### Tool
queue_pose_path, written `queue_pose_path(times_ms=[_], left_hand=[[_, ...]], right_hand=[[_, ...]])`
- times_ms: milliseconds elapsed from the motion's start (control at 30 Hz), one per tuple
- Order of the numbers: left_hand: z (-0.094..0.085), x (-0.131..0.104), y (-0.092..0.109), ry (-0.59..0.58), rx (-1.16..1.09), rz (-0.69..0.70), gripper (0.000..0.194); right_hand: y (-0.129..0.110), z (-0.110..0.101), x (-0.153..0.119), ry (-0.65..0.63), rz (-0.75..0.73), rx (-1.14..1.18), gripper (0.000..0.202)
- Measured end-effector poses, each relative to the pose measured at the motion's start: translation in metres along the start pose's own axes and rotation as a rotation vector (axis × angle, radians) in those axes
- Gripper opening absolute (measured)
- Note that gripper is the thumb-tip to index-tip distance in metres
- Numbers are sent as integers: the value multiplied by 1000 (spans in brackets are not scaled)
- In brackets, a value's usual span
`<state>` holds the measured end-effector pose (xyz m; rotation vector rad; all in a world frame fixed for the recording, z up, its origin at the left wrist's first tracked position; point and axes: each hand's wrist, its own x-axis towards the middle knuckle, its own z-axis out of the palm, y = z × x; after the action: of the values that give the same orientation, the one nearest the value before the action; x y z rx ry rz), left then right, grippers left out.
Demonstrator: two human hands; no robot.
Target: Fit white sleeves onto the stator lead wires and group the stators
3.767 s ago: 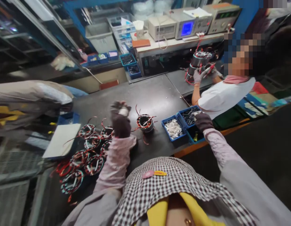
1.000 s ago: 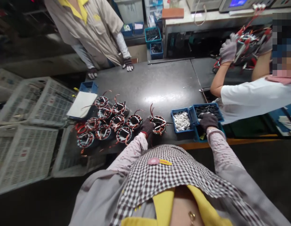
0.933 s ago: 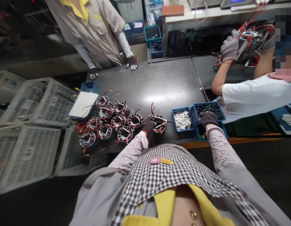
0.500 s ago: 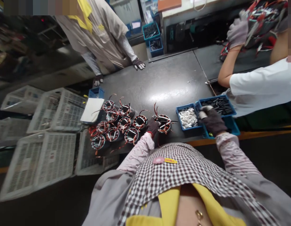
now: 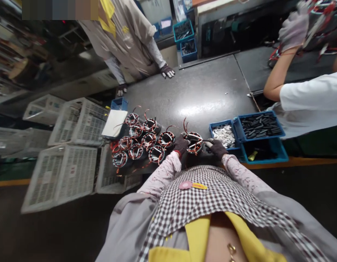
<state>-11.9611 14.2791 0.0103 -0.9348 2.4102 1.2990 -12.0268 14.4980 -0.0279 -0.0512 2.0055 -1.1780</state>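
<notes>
A wire-wound motor stator (image 5: 195,148) with white and orange-brown leads stands on the dark table in front of me. My left hand (image 5: 181,144), in a dark glove with pale fingertips, is closed on its left rim. At its right side my right hand (image 5: 216,148), gloved alike, pinches a thin black sleeve (image 5: 204,140) that reaches to the stator's wires. The fingertips partly hide the sleeve's end. Several similar stators (image 5: 148,140) are grouped on the table to the left of my left hand.
Right of my hands are a blue bin of white pieces (image 5: 223,135), a blue bin of black sleeves (image 5: 261,125) and a lower blue bin (image 5: 283,154). White paper (image 5: 113,122) and plastic crates (image 5: 59,178) are at left. A co-worker's gloved hand (image 5: 167,71) rests across the table; another person's arm (image 5: 280,74) is at right.
My right hand has moved left from the bins to the stator's right side, now with a black sleeve in its fingers. The left hand stays on the stator. The view has shifted slightly.
</notes>
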Motion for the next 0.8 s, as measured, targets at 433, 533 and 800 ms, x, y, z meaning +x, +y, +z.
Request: queue_pose_path(times_ms=[433, 533, 800], left_hand=[[-66, -37, -4, 252, -66, 322, 35], [-78, -43, 3, -197, 270, 657, 41], [-56, -24, 37, -505, 822, 607, 73]], right_hand=[[-91, -16, -46, 269, -333, -737, 43], [-133, 8, -43, 75, -295, -997, 47], [-147, 31, -37, 67, -243, -1130, 43]])
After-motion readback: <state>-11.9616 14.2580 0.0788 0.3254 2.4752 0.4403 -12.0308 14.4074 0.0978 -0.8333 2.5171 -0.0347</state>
